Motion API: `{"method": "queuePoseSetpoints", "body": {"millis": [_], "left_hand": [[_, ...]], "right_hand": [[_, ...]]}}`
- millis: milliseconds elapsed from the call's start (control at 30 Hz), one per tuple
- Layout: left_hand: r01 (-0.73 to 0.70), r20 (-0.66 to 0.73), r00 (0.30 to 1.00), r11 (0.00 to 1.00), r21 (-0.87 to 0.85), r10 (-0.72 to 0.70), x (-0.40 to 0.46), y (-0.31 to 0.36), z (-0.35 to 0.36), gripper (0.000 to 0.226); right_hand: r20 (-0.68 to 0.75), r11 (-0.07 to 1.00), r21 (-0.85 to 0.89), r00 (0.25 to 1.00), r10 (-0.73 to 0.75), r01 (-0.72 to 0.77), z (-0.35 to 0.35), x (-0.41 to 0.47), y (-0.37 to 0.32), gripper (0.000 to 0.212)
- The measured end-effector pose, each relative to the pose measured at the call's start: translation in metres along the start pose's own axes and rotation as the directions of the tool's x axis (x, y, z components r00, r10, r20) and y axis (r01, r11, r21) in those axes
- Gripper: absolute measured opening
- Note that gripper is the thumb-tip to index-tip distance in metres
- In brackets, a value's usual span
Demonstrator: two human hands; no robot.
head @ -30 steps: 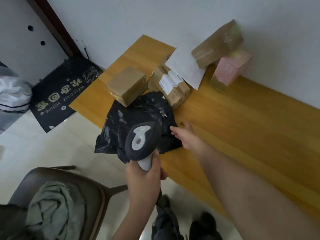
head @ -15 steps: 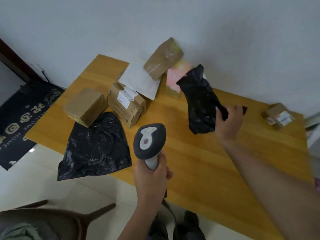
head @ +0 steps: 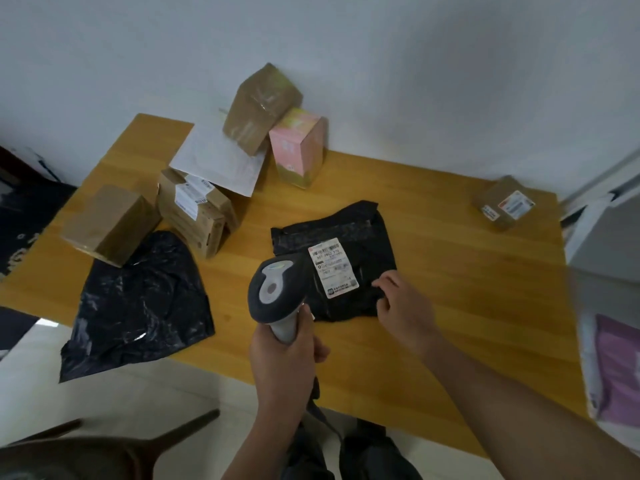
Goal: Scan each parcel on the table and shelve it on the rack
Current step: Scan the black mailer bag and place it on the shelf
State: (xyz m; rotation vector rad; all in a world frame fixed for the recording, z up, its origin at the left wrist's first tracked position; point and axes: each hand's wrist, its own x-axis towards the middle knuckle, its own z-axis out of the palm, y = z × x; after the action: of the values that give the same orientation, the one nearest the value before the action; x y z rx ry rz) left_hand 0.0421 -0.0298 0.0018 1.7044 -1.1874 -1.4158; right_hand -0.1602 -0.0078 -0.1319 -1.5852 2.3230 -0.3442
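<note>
Two black bags [head: 138,306] on table [head: 450,306]

— What is standing against that pale wall [head: 415,64]?
— A wooden table [head: 467,306], its far edge touching the wall, soft light falling evenly across it.
— And below?
— Light floor tiles [head: 104,393] are showing, a dark chair [head: 104,452] is sitting at the near left, and a dark doormat [head: 20,230] is lying at the far left.

left hand [head: 284,355] grips scanner [head: 277,292] | right hand [head: 403,306] touches black parcel [head: 349,244] | label up
</note>
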Motion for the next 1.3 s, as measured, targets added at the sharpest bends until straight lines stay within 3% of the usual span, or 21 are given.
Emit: {"method": "queuePoseSetpoints", "body": {"millis": [100, 200, 367, 833, 1300], "left_hand": [[0.036, -0.009, 0.999, 0.999, 0.001, -0.036, 0.0, -0.009, 0.007, 0.037], [0.067, -0.004, 0.998, 0.997, 0.036, -0.067, 0.0, -0.019, 0.013, 0.037], [0.12, 0.048, 0.991, 0.99, 0.072, -0.124, 0.0, -0.023, 0.031, 0.03], [0.074, 0.082, 0.993, 0.987, 0.145, -0.087, 0.001, -0.002, 0.071, 0.031], [0.101, 0.067, 0.992, 0.992, 0.075, -0.106, -0.009, 0.005, 0.076, 0.029]], "right_hand": [[0.189, 0.999, -0.044, 0.981, 0.038, -0.031, 0.018, 0.013, 0.007, 0.049], [0.435, 0.997, -0.063, 0.898, 0.062, -0.038, 0.04, 0.01, 0.014, 0.056], [0.406, 0.997, -0.073, 0.913, 0.029, 0.0, 0.042, 0.007, 0.02, 0.057], [0.434, 0.999, -0.044, 0.901, 0.011, 0.01, 0.036, 0.01, 0.025, 0.057], [0.46, 0.999, -0.047, 0.888, 0.007, 0.017, 0.036, 0.011, 0.027, 0.058]]}}
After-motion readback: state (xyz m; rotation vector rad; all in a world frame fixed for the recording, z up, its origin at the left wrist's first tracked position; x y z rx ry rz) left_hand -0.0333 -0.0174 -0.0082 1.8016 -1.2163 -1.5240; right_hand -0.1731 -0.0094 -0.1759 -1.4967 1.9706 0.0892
